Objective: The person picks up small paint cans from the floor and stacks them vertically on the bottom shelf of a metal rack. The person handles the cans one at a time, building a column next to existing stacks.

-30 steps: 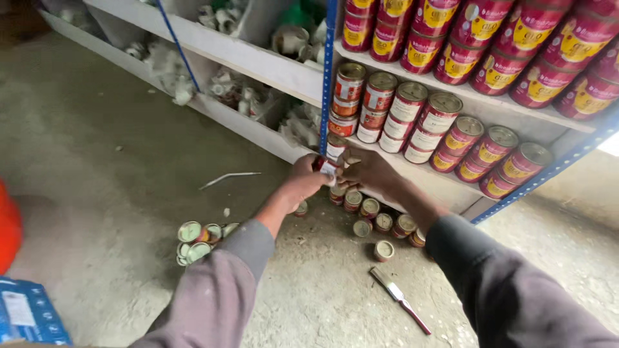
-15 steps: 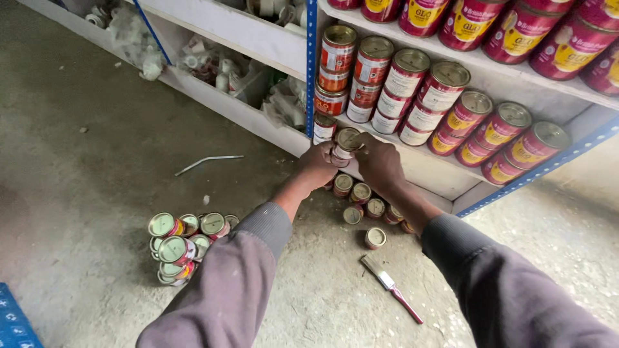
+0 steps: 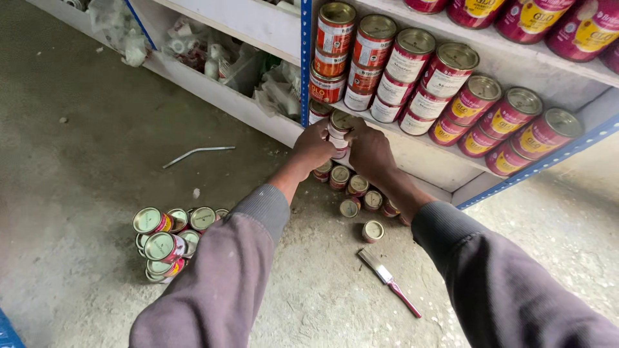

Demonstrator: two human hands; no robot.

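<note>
Fingers first: both sets are curled around a small stack of tins point(image 3: 339, 132), pinching it from either side; the left hand point(image 3: 312, 147) grips the stack's left flank with fingers wrapped tight, the right hand point(image 3: 369, 149) clamps the right flank, knuckles up toward the camera; the top tin's pale metal lid shows between the two hands, and the stack sits right at the front edge of the lowest shelf point(image 3: 412, 151), beside the blue upright post point(image 3: 305, 58).

Out from there: just below the hands, a cluster of small tins on the floor point(image 3: 353, 193) lies close under the shelf lip, lids up; one lone tin point(image 3: 372, 231) sits a little apart, toward the person; near it, a paintbrush point(image 3: 389, 281) with a red handle lies flat on the concrete.

Up on the shelf: rows of red tins point(image 3: 412, 71) stacked two and three high, running off to the right; larger red cans line the shelf above.

Left of the arms: another heap of small tins point(image 3: 169, 240) bunched on the floor, well apart from the shelf; further out, a bent grey rod point(image 3: 196, 153) on the concrete; the neighbouring shelf bay holds white plastic fittings point(image 3: 206, 55) in a jumble; grey sleeves cover both forearms.
</note>
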